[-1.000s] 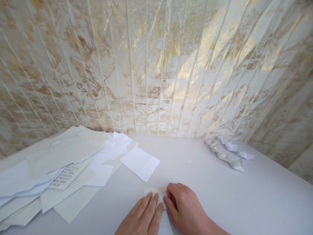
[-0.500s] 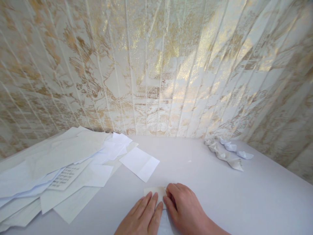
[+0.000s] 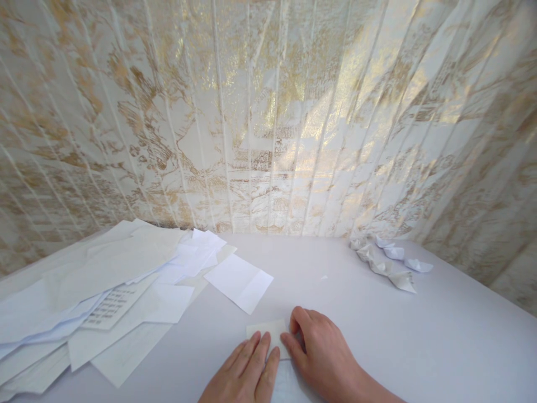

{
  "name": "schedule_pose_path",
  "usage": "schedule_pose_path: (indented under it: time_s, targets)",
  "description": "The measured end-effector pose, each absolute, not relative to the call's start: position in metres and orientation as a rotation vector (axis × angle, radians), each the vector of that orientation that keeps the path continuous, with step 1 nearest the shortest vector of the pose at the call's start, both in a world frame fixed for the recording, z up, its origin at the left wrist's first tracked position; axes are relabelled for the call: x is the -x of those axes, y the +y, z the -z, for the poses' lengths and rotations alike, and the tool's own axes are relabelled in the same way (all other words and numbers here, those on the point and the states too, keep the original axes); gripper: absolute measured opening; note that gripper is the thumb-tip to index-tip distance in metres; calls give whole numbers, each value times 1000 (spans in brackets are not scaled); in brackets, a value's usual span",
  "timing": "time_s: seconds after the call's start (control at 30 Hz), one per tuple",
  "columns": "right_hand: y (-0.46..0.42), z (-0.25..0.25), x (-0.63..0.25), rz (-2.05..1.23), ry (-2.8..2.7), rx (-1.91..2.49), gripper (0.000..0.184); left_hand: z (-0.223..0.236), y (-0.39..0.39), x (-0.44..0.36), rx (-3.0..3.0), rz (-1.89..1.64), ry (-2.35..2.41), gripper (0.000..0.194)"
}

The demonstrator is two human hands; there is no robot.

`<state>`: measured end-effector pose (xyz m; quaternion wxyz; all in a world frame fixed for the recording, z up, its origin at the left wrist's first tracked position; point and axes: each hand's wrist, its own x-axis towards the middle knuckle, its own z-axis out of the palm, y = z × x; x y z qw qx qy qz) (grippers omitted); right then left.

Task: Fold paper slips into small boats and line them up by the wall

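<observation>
A small folded piece of off-white paper lies on the table in front of me, its lower part covered by my fingers. My left hand rests flat on it, fingers stretched out and pressing it down. At the paper's right edge is my right hand, with its fingers curled in and the thumb tip touching the paper. Nothing shows between the right thumb and forefinger. Below the folded piece, a pale sheet shows between my hands; whether it joins the folded piece I cannot tell.
A loose pile of papers covers the table's left side. One white creased sheet lies right of it. Several small folded paper boats stand at the back right. A tiny paper scrap lies mid-table. Patterned curtain hangs behind.
My right hand has shifted slightly right and its forefinger has lifted away from the paper's edge, uncovering more of the right corner. My left hand stays nearly in place.
</observation>
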<state>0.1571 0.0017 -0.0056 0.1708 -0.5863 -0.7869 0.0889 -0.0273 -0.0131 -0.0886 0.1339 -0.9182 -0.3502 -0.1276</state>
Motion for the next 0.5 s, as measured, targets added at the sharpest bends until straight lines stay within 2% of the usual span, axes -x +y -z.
schedule_pose_path:
  time_s: [0.5]
  targets:
    - [7, 4, -157, -184, -2271, 1662, 14, 77, -19, 26, 2565, 261, -1011, 46]
